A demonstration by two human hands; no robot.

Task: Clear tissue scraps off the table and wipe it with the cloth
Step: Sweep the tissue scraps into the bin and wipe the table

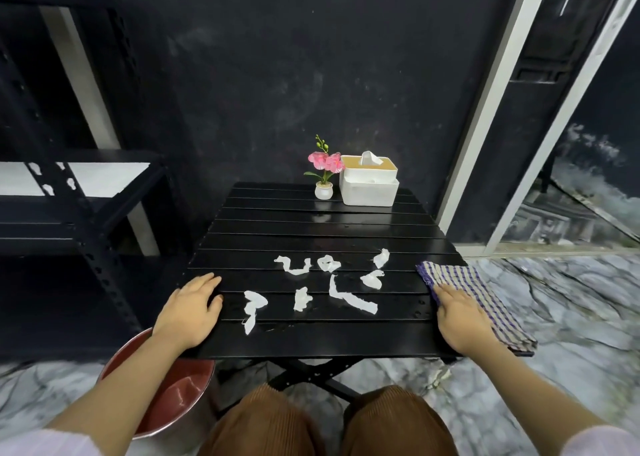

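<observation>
Several white tissue scraps (349,298) lie scattered across the near half of a black slatted table (311,230). A checked purple-and-beige cloth (485,296) lies folded on the table's right edge, partly hanging over it. My right hand (460,317) rests flat on the table's right side, its fingertips touching the cloth's near-left part. My left hand (194,308) lies flat on the left edge of the table, fingers apart, holding nothing. The nearest scrap (252,308) lies just right of my left hand.
A white tissue box (369,185) and a small potted pink flower (325,175) stand at the table's far side. A red metal bowl (162,383) sits on the floor under the table's near-left corner. A dark metal shelf (69,192) stands to the left.
</observation>
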